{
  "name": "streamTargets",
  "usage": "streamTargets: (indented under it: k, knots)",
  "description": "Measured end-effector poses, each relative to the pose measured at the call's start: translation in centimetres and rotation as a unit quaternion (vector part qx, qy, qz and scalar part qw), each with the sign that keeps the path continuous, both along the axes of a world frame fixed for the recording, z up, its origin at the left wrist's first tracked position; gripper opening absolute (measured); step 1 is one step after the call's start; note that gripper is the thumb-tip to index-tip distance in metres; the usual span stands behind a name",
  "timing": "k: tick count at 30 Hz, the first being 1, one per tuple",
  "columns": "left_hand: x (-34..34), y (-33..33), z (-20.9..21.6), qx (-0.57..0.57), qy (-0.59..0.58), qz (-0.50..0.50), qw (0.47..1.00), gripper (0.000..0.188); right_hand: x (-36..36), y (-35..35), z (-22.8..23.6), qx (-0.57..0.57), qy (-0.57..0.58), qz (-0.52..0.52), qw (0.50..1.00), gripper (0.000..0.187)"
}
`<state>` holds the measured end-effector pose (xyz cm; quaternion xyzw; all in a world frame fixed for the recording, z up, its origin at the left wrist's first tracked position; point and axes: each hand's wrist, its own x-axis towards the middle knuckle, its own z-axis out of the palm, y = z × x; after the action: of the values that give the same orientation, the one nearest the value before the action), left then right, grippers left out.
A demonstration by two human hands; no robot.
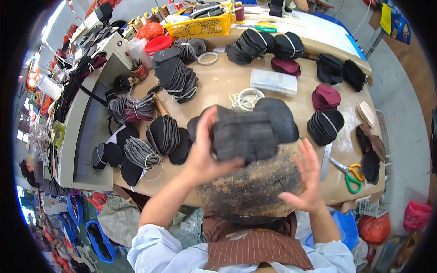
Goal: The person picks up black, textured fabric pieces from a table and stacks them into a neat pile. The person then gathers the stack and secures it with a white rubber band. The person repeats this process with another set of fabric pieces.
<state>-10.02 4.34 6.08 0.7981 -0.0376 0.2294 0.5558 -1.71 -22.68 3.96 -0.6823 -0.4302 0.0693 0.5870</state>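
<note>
My left hand (202,152) is closed on a thick stack of black fabric pieces (246,134), thumb along its near edge and fingers up its left side. The stack is slightly blurred and held above the table. To its right my right hand (307,177) is open, fingers spread, touching nothing. Under the hands lies a worn, dark pad (250,186) with a flaky brown surface. Right behind the stack, a rounded black piece (280,120) lies on the table, partly covered. Coiled white cord (246,99) rests just beyond.
Tied bundles of dark fabric pieces (177,79) crowd the left side; more black bundles (248,45) stand at the back. Maroon pieces (326,97), a metal ruler (326,162) and scissors (349,170) lie at right. A clear plastic box (273,82) and yellow basket (200,27) are farther off.
</note>
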Motion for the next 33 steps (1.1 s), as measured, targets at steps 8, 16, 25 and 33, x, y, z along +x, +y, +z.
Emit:
streamTargets:
  k: [8,16,25,33]
  knots:
    - [-7.4,-2.8,-6.8,0.090,0.014,-0.056,0.994,0.147,-2.4,5.2,-3.7,-0.082,-0.049,0.150,0.984,0.127]
    - [-6.5,-2.8,-5.5,0.057,0.089,-0.060,0.993,0.139,-2.3,5.2,-2.5,-0.178,-0.095,0.146,0.969,0.105]
    - [-7.5,-3.9,-4.6,0.010,0.137,0.066,0.988,0.082,3.9,10.9,-2.9,-0.133,-0.102,0.007,0.986,0.025]
    - [-12.5,-1.7,-6.7,-0.617,0.025,0.015,0.786,0.084,3.8,16.0,-7.3,-0.303,-0.305,-0.127,0.894,0.015]
